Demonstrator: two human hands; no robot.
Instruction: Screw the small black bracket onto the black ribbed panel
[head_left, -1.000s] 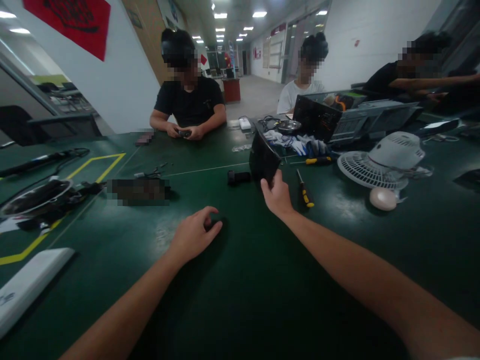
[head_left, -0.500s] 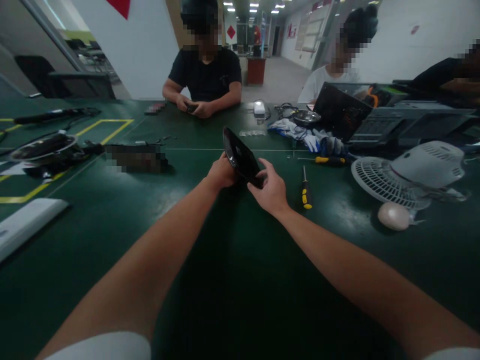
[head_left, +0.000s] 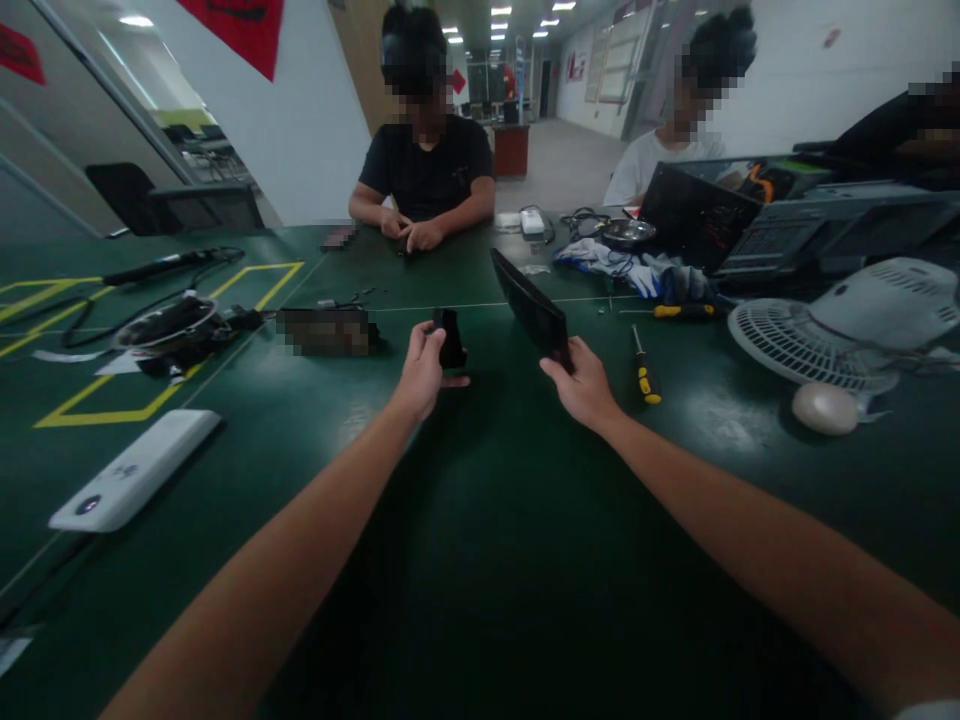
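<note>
My left hand (head_left: 424, 377) grips a small black blocky part (head_left: 451, 340) between thumb and fingers, just above the table, with one finger stretched out below it. My right hand (head_left: 586, 386) pinches the lower right corner of a flat, glossy black panel (head_left: 531, 308), which it holds tilted on edge. The two black pieces are apart, with a gap between them. What kind of things they are, I cannot tell. Right of my right hand lies a screwdriver (head_left: 646, 374) with a black and yellow handle.
A fan head with a white grille (head_left: 806, 345) lies at the right. Behind it are an opened computer case (head_left: 825, 225), gloves (head_left: 619, 265) and another screwdriver (head_left: 684, 312). At left are a white oblong device (head_left: 139, 470) and cables. A person (head_left: 424, 170) sits opposite.
My left hand, empty a second ago, has taken up the small black part from the table. It met the panel half a second ago, then drew apart from it to the left.
</note>
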